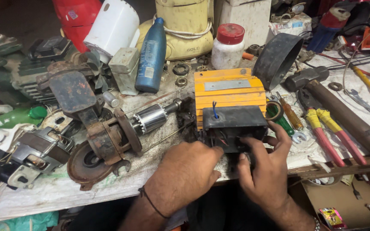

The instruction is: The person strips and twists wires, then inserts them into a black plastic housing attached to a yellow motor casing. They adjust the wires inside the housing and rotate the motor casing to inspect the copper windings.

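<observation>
An orange ribbed motor housing (230, 92) lies on the cluttered workbench with a black terminal box (235, 122) on its near end; a blue wire pokes out of the box's top. My left hand (184, 175) rests against the box's lower left side. My right hand (267, 169) grips the box's lower right corner, fingers curled on its front and side. A motor rotor (153, 116) with a steel shaft lies just left of the housing.
A rusty bench vise (93, 128) stands at left beside a motor stator (35, 154). A blue bottle (151, 55), a red-capped white jar (228, 46) and a black ring (278, 60) sit behind. Red-and-yellow pliers (328, 134), screwdrivers and a hammer (343, 113) lie right.
</observation>
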Tool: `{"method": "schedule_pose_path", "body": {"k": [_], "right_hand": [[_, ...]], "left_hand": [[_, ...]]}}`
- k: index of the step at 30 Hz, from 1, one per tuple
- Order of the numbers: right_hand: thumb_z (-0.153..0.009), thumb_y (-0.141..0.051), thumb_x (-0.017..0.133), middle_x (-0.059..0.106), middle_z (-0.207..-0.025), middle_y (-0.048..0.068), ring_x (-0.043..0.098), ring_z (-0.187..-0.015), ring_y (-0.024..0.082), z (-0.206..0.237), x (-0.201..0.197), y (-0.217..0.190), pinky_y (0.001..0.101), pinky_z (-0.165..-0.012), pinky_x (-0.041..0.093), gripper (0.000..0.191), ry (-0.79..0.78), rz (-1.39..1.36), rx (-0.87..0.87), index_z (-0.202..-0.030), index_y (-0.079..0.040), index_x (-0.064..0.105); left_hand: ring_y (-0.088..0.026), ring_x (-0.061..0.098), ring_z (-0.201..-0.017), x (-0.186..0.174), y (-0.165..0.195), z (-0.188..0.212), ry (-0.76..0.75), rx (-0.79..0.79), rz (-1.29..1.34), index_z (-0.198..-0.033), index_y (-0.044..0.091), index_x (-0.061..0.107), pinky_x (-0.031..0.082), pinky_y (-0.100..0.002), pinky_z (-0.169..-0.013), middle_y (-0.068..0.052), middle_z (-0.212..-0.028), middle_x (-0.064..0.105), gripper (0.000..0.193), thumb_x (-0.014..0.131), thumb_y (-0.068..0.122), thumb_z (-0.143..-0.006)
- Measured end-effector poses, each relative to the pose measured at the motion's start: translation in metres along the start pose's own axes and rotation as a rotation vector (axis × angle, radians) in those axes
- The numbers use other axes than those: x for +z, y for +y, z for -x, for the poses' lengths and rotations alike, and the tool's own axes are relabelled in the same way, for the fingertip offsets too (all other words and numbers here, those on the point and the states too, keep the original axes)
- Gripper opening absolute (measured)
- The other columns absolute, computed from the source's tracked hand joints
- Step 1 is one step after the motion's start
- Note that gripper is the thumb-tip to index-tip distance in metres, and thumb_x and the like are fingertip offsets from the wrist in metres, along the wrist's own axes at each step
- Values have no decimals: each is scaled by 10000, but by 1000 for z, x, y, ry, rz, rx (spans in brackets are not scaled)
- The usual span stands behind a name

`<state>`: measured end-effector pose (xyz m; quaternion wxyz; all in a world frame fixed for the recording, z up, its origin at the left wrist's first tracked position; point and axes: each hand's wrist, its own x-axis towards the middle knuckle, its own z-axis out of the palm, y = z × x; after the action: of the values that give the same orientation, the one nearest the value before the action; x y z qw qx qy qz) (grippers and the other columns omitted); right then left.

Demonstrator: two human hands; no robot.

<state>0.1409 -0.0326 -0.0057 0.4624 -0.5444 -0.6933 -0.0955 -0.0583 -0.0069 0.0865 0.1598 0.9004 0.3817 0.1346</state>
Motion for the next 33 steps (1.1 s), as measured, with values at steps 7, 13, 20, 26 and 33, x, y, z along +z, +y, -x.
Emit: {"method": "schedule_pose_path", "body": {"k": [7, 13, 20, 26, 33], "right_hand": [[-816, -133, 697, 337, -1422, 378, 462, -1271, 504, -1, 0, 0, 525, -1025, 464, 446, -100, 76, -1, -1227, 8, 601], [-810, -156, 707, 360, -1407, 393, 475, -1249, 499, -1, -1, 0, 510, -971, 476, 465, -99, 71, 13, -1239, -7, 608], [-780, -203, 748, 375, -1350, 354, 478, -1258, 521, -3, -2, 1, 522, -959, 501, 474, -111, 107, -10, -1189, -12, 606], [-750, -216, 774, 358, -1373, 346, 558, -1125, 454, 1, 1, 5, 500, -878, 540, 522, -96, 35, 19, -1191, 13, 615], [-740, -262, 839, 358, -1419, 315, 593, -1110, 416, 3, 0, 4, 482, -899, 544, 467, -51, 19, 37, -1025, 7, 586]], "left_hand": [[-359, 744, -802, -7, -1, -3, -133, -86, -33, -1025, 50, 723, 588, -464, -750, -183, -845, 738, 282, 755, 248, -826], [-366, 735, -813, -8, -1, -3, -117, -97, -37, -985, 52, 737, 584, -466, -748, -181, -838, 736, 272, 767, 254, -806], [-355, 739, -788, -7, -3, -4, -88, -79, -28, -936, 55, 755, 589, -463, -741, -179, -798, 733, 238, 767, 251, -801], [-340, 746, -767, -5, -2, -6, -99, -85, -46, -903, 32, 749, 596, -454, -729, -177, -773, 731, 252, 765, 265, -806], [-345, 742, -770, -6, -2, -7, -116, -89, -58, -869, 18, 750, 595, -457, -736, -184, -774, 725, 260, 768, 272, -818]]}}
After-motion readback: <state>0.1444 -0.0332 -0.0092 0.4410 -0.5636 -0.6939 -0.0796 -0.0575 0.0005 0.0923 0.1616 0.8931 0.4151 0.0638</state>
